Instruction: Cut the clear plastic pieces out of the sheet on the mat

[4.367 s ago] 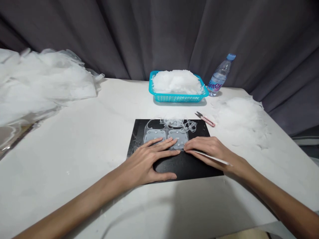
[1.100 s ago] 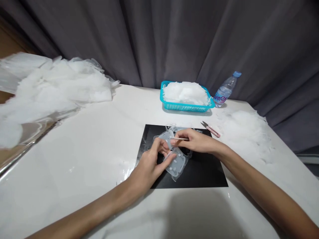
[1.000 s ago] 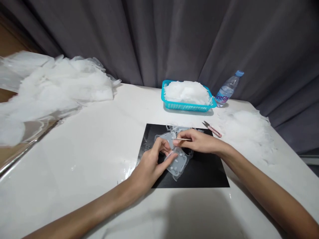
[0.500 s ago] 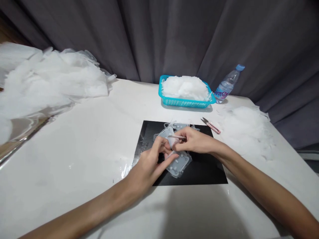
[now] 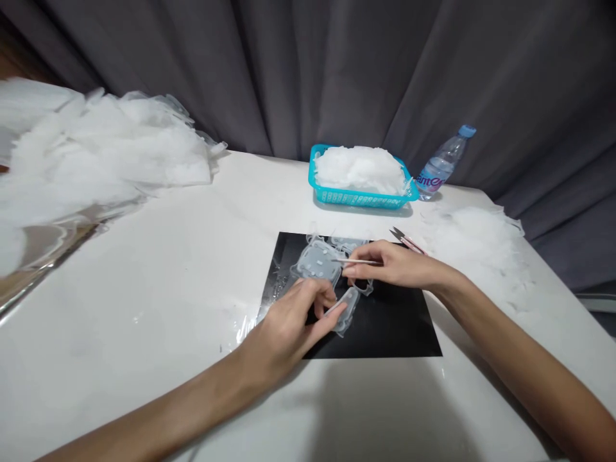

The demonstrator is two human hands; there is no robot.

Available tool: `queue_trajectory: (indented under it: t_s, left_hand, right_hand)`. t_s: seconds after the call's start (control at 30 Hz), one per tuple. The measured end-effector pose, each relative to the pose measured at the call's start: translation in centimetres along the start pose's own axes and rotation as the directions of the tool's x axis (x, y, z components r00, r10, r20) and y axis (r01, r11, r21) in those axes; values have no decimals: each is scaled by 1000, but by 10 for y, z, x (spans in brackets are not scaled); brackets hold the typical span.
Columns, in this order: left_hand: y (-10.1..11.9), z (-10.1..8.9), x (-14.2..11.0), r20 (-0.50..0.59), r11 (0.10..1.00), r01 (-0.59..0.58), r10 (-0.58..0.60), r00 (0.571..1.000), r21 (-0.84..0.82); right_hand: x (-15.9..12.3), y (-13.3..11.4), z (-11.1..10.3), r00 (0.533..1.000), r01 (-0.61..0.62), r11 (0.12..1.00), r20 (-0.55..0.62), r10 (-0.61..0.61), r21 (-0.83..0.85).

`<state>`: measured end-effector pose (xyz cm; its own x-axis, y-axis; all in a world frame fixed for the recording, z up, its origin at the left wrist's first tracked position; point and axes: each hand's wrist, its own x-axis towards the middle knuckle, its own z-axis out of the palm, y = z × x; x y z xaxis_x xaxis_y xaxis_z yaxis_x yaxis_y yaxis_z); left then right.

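Over a black mat (image 5: 394,327), my left hand (image 5: 298,314) is closed on a translucent molded plastic sheet (image 5: 344,314), which tilts up between thumb and fingers. My right hand (image 5: 380,263) pinches a thin, pointed, stick-like tool (image 5: 359,260) whose tip points left; its exact kind is too small to tell. A loop of clear trim (image 5: 364,287) hangs just below the right fingers; whether they hold it I cannot tell. Beyond the left hand, a joined translucent panel (image 5: 315,262) with small raised bumps and ragged thin edges lies on the mat.
A blue basket (image 5: 363,200) heaped with white translucent pieces stands at the back, beside a water bottle (image 5: 440,167). Pink-handled thread snips (image 5: 407,240) lie behind my right hand. White translucent pieces form a pile at right (image 5: 481,256) and a larger heap at left (image 5: 106,147).
My right hand has moved slightly right, away from my left hand, with the stick-like tool. The sheet in my left hand has tipped more edge-on, and the bumpy panel behind shows more fully.
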<state>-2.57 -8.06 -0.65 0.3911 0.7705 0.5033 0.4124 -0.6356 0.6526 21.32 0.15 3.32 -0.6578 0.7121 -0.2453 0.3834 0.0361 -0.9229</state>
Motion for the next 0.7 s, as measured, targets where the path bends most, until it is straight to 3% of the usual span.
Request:
queue_trajectory:
  t_s: [0.13, 0.7]
  left_hand:
    - [4, 1, -2, -1, 999, -24, 24, 1000, 32]
    - [6, -8, 3, 49, 1000, 26, -26, 998, 6]
  right_hand:
    - [-6, 0, -3, 988, -65, 995, 144, 54, 73]
    - [-4, 5, -1, 988, -97, 986, 131, 79, 136]
